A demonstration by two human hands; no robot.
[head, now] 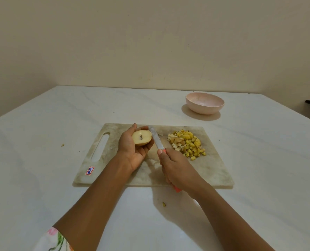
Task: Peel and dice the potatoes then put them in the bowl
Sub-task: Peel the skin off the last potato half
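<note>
Head view, potato half [142, 139] cupped in left hand [132, 148], knife [157, 140] beside

Dim, warm, soft light; wide-angle edge warping

Left hand [132, 151] and right hand [177, 169] are bare, forearms too. Well short of the cutting board [214, 171], a white, pink-and-green floral sleeve [54, 240] wraps the left arm.

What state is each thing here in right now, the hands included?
potato half: cut face up, dark spot in the middle, held in the left hand
knife: gripped by the right hand, blade beside the potato half
diced potato: piled on the cutting board, none in the bowl
bowl: upright, empty
cutting board: lying flat
</note>
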